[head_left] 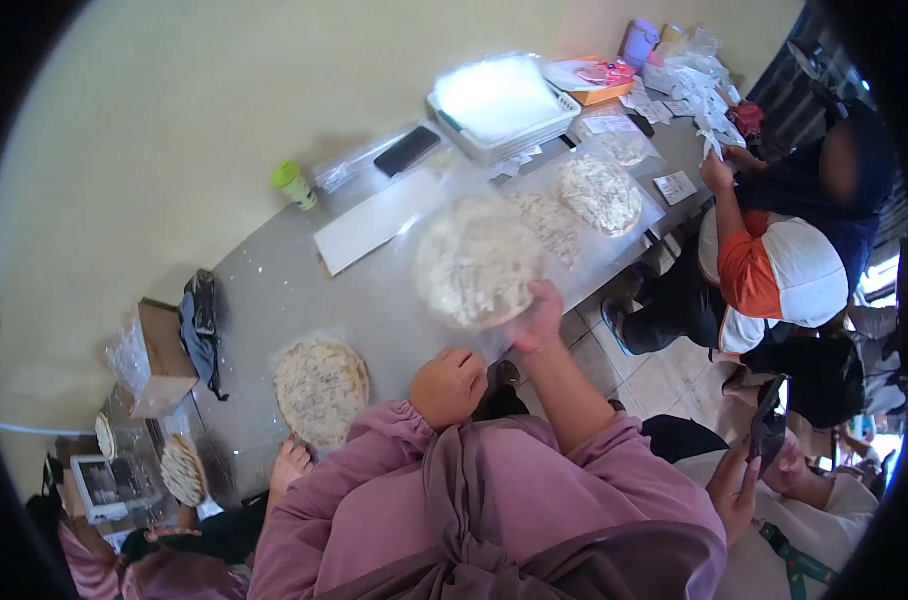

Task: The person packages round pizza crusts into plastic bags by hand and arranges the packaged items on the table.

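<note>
Gripping the near right edge of a bagged pizza (479,262), the right hand (540,316) reaches forward from a bare forearm, its thumb side up against the clear plastic. The left hand (448,388) is bent inward in front of the chest, fingers curled, just below the bag's near edge and apart from the right hand; whether it pinches any plastic I cannot tell. A mauve sleeve (379,438) is bunched at its wrist. The bagged pizza is held out over the near edge of a grey table (259,270), its topping pale and blurred, hiding the tabletop behind it and overlapping part of the next pizza.

To the left, a second pizza (321,392) lies in plastic, with another person's hand (292,462) beside its near edge. At the right, a person in orange-and-white sleeves (759,268) stands at the table, hands on white plastic.

Beyond the bagged pizza lies a white board (374,225); to its right, more bagged pizzas (599,195) lie in a row. Farther back are a green cup (294,186), a dark smartphone (407,150) and a white plastic basket (504,150) piled with pale sheets, all near the cream wall (234,110).
</note>
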### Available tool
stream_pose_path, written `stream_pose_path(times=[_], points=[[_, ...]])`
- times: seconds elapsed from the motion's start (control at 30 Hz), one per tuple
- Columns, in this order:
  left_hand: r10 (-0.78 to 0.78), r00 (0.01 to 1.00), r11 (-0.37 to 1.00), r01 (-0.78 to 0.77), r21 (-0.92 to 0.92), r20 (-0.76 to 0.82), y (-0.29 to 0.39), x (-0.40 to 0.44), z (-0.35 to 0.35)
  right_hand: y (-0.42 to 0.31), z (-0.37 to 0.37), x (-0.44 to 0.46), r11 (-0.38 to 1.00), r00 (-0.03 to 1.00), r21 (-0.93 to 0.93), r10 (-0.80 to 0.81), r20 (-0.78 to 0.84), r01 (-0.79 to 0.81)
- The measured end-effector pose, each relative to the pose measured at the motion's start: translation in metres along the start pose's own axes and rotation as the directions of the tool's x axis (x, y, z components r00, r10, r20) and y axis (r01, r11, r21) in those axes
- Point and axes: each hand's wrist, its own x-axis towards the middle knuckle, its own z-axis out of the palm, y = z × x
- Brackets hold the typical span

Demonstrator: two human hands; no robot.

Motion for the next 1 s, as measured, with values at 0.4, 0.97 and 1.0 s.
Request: stream_pose_path(times=[0.4, 0.97, 1.0], points=[[-0.033, 0.992, 0.999, 0.033, -0.001, 0.120, -0.012, 0.089, 0.066, -0.115, -0.048, 0.033, 0.986, 0.965, -0.110, -0.148, -0.215, 0.127], [-0.182, 0.931, 0.918, 0.276, -0.284, 0.316, -0.035, 0.110, 0.046, -0.278, -0.071, 0.080, 0.821, 0.846, -0.508, -0.449, -0.289, 0.262], [-0.234, 0.918, 0.900, 0.329, -0.286, 0.321, -0.038, 0.106, 0.045, -0.278, -0.052, 0.076, 0.749, 0.722, -0.631, -0.548, -0.423, 0.199]])
